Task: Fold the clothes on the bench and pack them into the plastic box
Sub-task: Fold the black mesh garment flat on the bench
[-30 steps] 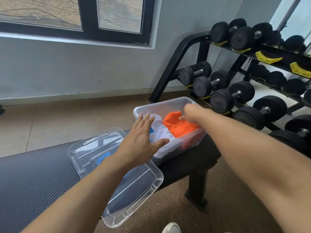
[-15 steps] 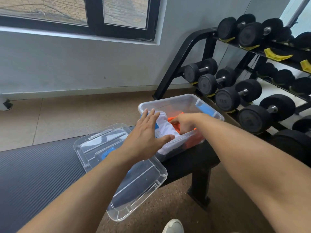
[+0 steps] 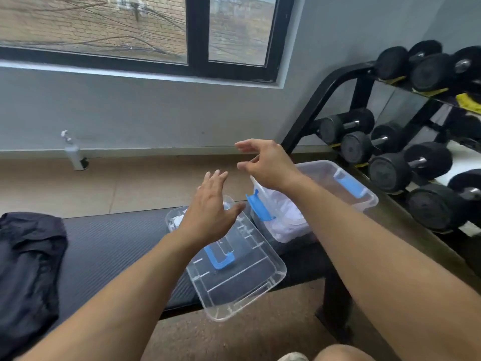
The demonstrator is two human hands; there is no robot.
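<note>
A clear plastic box (image 3: pixel 364 198) with blue latches stands at the right end of the black bench (image 3: pixel 109 246). White folded cloth (image 3: pixel 283 217) shows inside it; my right arm hides the rest of its contents. My right hand (image 3: pixel 268 165) hovers above the box's left end, fingers apart and empty. Over the clear lid (image 3: pixel 242 277), which lies flat beside the box, my left hand (image 3: pixel 210 207) floats spread and empty. A dark garment (image 3: pixel 26 269) lies crumpled at the bench's left end.
A dumbbell rack (image 3: pixel 406 152) stands close on the right, behind the box. A white bottle (image 3: pixel 74 156) sits on the floor by the wall. The lid overhangs the bench's front edge. My knee (image 3: pixel 338 354) shows at the bottom.
My right hand has lifted out of the box and released the orange cloth. Both hands have drifted left and the view has turned left, revealing the dark garment.
</note>
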